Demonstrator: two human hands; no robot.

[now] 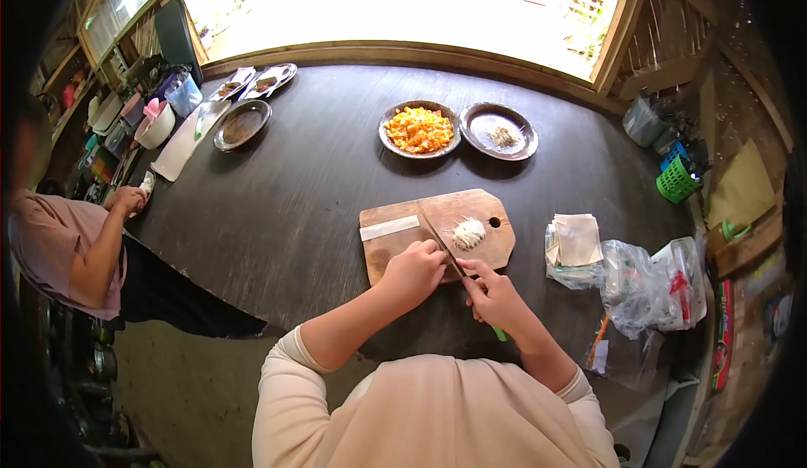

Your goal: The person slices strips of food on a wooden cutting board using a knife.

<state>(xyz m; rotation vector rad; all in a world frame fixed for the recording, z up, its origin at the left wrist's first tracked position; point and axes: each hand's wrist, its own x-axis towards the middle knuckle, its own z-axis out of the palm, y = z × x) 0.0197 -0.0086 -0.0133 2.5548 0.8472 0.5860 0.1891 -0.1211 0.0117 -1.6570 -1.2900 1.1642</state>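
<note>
Knife [440, 242] in closed right fingers [477, 268] over board [497, 252] edge; left fingers [432, 253] curled, hold unclear

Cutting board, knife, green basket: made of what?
Cutting board: wood, matte-looking; uneven brown surface, darker patch.
Knife: blade probably metal, thin, straight, finish unclear; green handle end perhaps plastic, from its bright colour.
Green basket: likely smooth moulded plastic; bright colour, regular holes.

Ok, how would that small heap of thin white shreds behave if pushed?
The small heap of thin white shreds would probably spread, since its edges look loose and wispy. It is likely light, being finely cut. Some might trail across the flat wooden cutting board, which shows no raised rim.
</note>
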